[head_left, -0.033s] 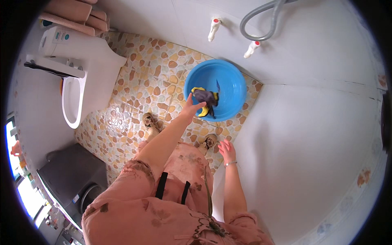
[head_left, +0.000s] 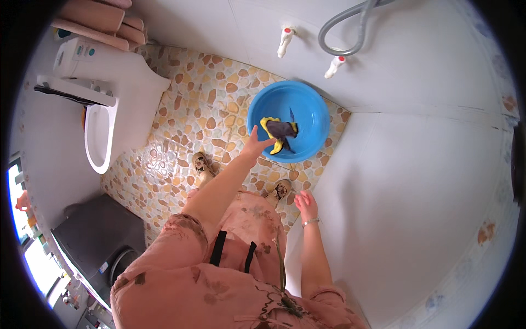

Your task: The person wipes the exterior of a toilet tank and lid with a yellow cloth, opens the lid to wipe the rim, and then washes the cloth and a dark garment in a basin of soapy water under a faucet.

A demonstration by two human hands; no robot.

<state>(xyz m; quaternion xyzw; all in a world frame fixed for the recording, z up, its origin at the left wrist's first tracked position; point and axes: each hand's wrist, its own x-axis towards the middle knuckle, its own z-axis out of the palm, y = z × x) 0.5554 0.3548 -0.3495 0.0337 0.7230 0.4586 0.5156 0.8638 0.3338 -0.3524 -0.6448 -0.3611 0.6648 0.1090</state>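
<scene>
Held left hand at round blue plastic basin, fingers spread apart near grey-and-yellow cloth; held right hand aside, fingers parted.

The left arm stretches forward, the left hand with thumb and fingers spread apart. The right arm extends less far, the right hand loose and slightly curled.

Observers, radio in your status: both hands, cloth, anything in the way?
Left hand spread open by yellow-and-dark cloth, contact unclear. Right hand loosely open, apart. Cloth in or over blue basin. Nothing visibly blocking.
</scene>
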